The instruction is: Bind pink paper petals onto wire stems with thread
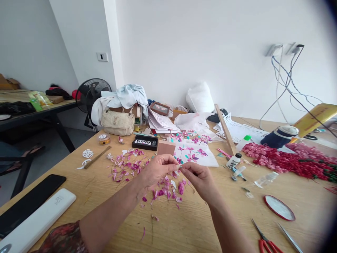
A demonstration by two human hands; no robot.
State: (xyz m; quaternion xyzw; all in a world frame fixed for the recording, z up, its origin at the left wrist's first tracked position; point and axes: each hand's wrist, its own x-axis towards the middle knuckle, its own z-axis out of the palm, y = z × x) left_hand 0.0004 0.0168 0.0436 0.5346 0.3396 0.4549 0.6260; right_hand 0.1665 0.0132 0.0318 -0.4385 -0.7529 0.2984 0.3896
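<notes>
My left hand (159, 171) and my right hand (198, 177) meet over the middle of the table, fingertips pinched together. A tiny pale bit shows between them, too small to name. Below and to the left lie scattered pink and purple petals (165, 191), some on thin stems. Just beyond my hands, purple flowers with teal leaves (192, 157) rest on a white sheet (210, 161). A small pinkish-brown block (165, 147) stands behind my left hand, partly covered by it.
Red-handled scissors (265, 242), a round red-rimmed dish (279, 208) and a black-capped bottle (233, 161) are at right, before red and pink flower bunches (297, 158). A white power bank (39, 219) and a black phone (31, 202) lie left. A handbag (117, 122) sits behind.
</notes>
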